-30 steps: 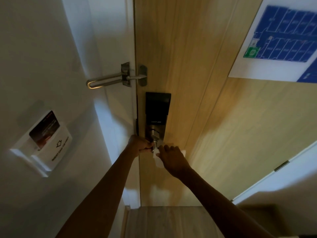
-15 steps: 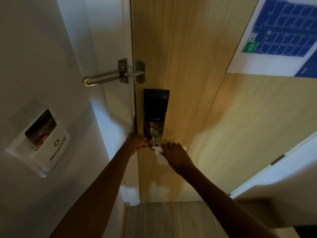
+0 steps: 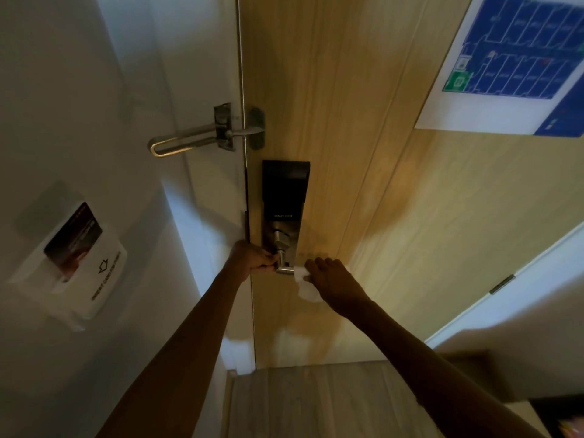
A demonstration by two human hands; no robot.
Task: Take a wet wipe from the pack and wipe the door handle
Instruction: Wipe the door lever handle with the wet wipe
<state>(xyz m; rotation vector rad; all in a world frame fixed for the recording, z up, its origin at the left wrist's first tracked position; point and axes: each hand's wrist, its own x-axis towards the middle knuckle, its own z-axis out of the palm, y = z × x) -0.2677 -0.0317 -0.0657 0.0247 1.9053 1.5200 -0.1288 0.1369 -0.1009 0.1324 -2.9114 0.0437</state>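
the left hand [image 3: 252, 260] is fisted around the door handle [image 3: 282, 269]; the right hand [image 3: 331, 283] has its fingers curled over the wet wipe [image 3: 304, 284], pressing it to the handle's end.

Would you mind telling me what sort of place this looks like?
Most likely a hotel room entrance. A key card sits in a wall holder, the wooden door carries an electronic lock and a swing-bar guard, and an evacuation floor plan is posted on it.

White wet wipe [image 3: 304, 281] bunched under the right hand [image 3: 331, 282], pressed against the silver door handle [image 3: 283, 269], gripped by the left hand [image 3: 252, 259]
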